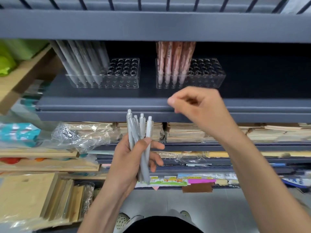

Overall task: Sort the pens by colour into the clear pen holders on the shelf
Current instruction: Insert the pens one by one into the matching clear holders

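At lower centre, the left hand (133, 158) has its grip wrapped round a bundle of grey pens (140, 130). Their long axes are near upright, click-ends pointing up toward the shelf (101, 100). The right hand (198, 105), right of centre, has its grip curled and empty below the clear holder (205, 78) of pink pens (175, 58).

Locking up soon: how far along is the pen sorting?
Done: grey pens stand in the left holder, pink pens in the right holder. In hand: the left hand grips a grey bunch; the right hand is empty. Left: slotting that bunch; both holders have free holes.

Tan paper stacks (185, 133) beside crumpled clear plastic (75, 135), wooden boards (28, 195) lower left, green item (6, 63) upper left.
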Motion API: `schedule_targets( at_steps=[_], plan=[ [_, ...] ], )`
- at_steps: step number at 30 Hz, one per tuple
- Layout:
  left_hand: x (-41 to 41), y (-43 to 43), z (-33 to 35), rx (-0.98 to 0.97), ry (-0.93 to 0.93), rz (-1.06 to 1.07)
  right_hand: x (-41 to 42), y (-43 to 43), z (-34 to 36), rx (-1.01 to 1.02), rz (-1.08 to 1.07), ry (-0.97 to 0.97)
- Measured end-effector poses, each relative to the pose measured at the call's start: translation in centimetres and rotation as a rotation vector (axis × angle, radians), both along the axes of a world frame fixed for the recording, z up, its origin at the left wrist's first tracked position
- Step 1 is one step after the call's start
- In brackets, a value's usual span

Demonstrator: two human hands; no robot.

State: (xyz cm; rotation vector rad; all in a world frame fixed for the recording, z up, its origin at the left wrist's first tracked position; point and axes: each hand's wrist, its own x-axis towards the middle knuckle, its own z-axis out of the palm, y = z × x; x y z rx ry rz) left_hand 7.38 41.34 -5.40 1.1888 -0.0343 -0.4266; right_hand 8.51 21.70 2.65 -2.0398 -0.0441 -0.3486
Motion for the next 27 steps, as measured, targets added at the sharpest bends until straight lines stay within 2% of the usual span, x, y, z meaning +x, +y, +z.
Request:
schedule_targets(
  at_steps=[3, 6, 10, 15, 22, 27],
  plan=[
    [0.4, 1.0, -0.1, -0.018, 0.000, -0.034, -0.1, 2.1, -0.8, 0.006, 0.157, 0.127],
    [0.9, 2.2, 0.0, -0.020, -0.002, -0.065, 0.3, 3.8, -1.1, 0.042, 0.284, 0.166],
    [1.8, 4.1, 0.4, -0.026, -0.018, -0.105, 1.1, 5.7, -1.1, 0.138, 0.327, 0.200],
    [3.2, 7.0, 0.8, -0.009, -0.012, -0.184, 1.8, 8.1, -1.0, 0.188, 0.281, 0.193],
    [4.7, 10.9, 1.1, 0.052, -0.008, -0.255, 1.8, 11.8, -1.6, 0.251, 0.103, 0.044],
    [4.9, 12.9, 0.6, 0.177, -0.092, -0.307, 2.1, 14.1, -1.5, 0.341, -0.085, -0.076]
  ],
)
